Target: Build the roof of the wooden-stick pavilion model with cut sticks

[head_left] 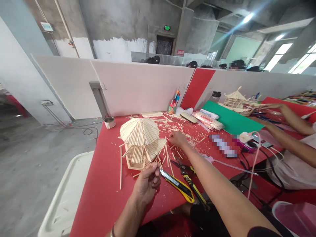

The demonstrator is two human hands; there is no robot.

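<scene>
A small house model of pale wooden sticks, with a pointed roof, stands on the red table. Just in front of it is my left hand, its fingers curled together near the tip of a yellow utility knife. Whatever the left fingers pinch is hidden. My right hand is closed beside the model's right roof edge, among loose sticks; I cannot make out what is in its fingertips. Yellow-and-black cutting pliers lie to the right of the knife.
Stick offcuts litter the red table. A metal cup stands at the far left, a pen holder at the back. Bagged sticks and a green board lie right. A co-worker's arms reach toward another stick model.
</scene>
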